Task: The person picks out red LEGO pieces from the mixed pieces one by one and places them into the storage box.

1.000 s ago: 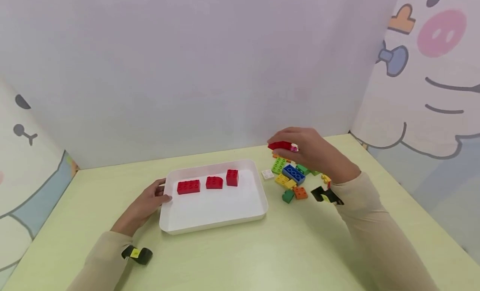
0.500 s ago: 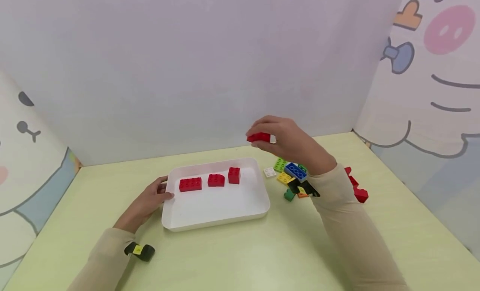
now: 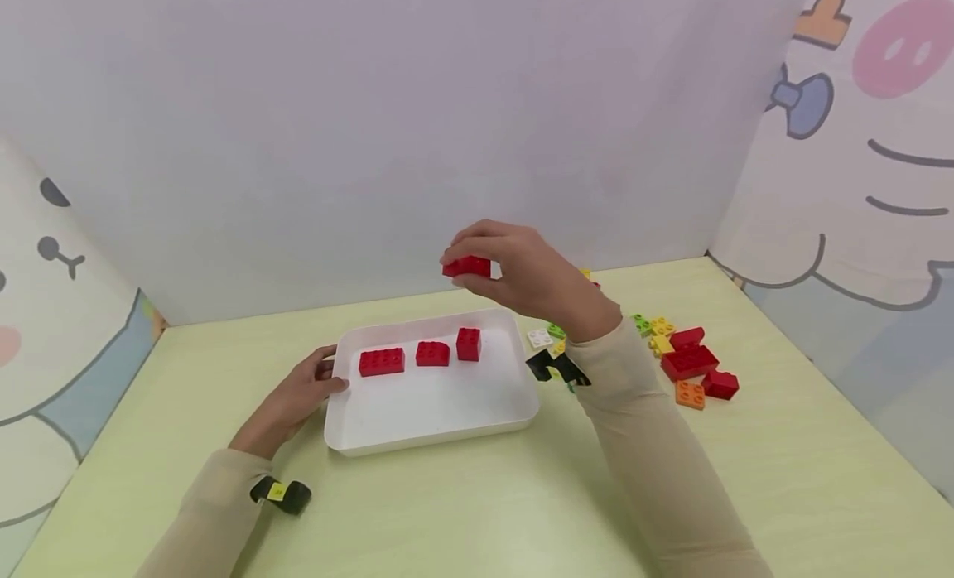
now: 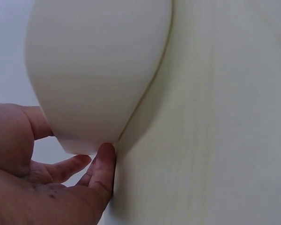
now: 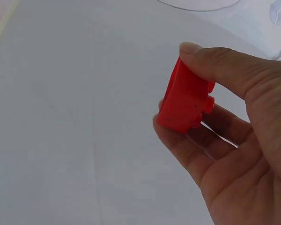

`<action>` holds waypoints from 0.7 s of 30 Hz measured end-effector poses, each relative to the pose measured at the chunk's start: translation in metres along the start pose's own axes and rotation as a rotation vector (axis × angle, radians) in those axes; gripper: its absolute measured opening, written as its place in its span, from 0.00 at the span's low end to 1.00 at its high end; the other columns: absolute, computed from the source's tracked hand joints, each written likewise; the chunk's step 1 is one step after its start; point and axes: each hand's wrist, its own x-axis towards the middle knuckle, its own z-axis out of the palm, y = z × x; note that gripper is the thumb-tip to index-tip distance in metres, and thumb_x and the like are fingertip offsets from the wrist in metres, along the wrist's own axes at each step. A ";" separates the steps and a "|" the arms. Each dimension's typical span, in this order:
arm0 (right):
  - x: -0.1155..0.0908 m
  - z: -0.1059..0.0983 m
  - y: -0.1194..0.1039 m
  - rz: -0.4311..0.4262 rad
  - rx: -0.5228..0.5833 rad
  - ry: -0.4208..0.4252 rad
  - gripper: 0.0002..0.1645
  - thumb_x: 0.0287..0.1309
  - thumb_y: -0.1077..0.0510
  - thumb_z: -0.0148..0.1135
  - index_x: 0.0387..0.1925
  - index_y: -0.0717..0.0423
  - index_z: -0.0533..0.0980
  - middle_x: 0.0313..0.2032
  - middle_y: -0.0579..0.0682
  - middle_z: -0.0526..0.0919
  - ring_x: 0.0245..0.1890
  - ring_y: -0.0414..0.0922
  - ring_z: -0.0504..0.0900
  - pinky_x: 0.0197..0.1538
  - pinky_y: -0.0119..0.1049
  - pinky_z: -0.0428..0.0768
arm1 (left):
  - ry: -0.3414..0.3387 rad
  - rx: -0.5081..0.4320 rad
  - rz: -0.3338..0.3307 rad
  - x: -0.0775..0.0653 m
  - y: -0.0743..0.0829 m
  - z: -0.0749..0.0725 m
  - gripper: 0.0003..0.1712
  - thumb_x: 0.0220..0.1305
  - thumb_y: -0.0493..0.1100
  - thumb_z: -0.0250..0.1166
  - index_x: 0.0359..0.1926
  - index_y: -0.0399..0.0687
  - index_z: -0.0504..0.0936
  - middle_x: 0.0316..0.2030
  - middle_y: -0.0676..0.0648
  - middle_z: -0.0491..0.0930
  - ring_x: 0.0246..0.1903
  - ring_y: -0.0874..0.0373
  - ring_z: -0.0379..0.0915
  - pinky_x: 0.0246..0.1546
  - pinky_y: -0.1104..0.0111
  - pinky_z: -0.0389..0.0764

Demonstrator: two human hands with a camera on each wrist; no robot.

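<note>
My right hand (image 3: 522, 272) pinches a red toy building brick (image 3: 468, 267) between thumb and fingers, held up in the air beyond the tray's back edge. In the right wrist view the brick (image 5: 185, 101) is tilted, its studs facing the palm. A white shallow tray (image 3: 440, 439) sits on the table. Inside it, a long red brick (image 3: 382, 362), a red brick with a rounded end (image 3: 432, 354) and a tall red brick (image 3: 469, 344) stand in a row near the back. My left hand (image 3: 301, 392) grips the tray's left side, thumb over the rim.
Right of the tray lie loose bricks, partly hidden by my right arm: a white one (image 3: 540, 338), an orange one (image 3: 690, 395), a large red one (image 3: 689, 363) and several others. A pale wall (image 3: 373, 164) rises behind the table (image 3: 447, 512).
My right hand has carried the red brick left, away from the loose bricks towards the tray. Red bricks on the right have come into view from behind the arm. The left hand keeps its grip.
</note>
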 end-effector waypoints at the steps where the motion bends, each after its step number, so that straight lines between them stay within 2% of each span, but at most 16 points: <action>1: 0.001 0.001 0.001 0.003 -0.001 -0.005 0.15 0.60 0.64 0.72 0.49 0.56 0.84 0.50 0.49 0.82 0.46 0.42 0.80 0.41 0.33 0.81 | 0.001 -0.001 -0.002 0.000 0.000 0.000 0.40 0.73 0.33 0.55 0.78 0.33 0.45 0.68 0.29 0.59 0.63 0.38 0.61 0.63 0.51 0.73; 8: 0.011 0.017 0.004 0.039 0.021 -0.048 0.14 0.62 0.65 0.69 0.49 0.57 0.83 0.51 0.50 0.81 0.48 0.44 0.79 0.45 0.33 0.82 | 0.005 -0.003 -0.018 -0.002 0.002 -0.001 0.41 0.73 0.33 0.56 0.78 0.33 0.46 0.68 0.30 0.59 0.63 0.38 0.60 0.64 0.50 0.70; 16: 0.037 0.046 -0.006 -0.007 0.080 -0.118 0.14 0.64 0.66 0.63 0.51 0.57 0.82 0.52 0.49 0.80 0.48 0.42 0.78 0.47 0.28 0.80 | 0.007 -0.011 -0.035 -0.001 0.000 -0.002 0.41 0.73 0.34 0.57 0.79 0.36 0.46 0.70 0.31 0.58 0.65 0.39 0.58 0.66 0.49 0.69; 21: 0.052 0.063 -0.014 -0.002 0.088 -0.168 0.15 0.65 0.65 0.65 0.52 0.58 0.82 0.52 0.49 0.80 0.49 0.42 0.78 0.47 0.26 0.78 | 0.005 -0.016 -0.041 0.000 0.000 -0.002 0.41 0.73 0.34 0.57 0.79 0.37 0.46 0.70 0.31 0.58 0.64 0.39 0.59 0.65 0.51 0.70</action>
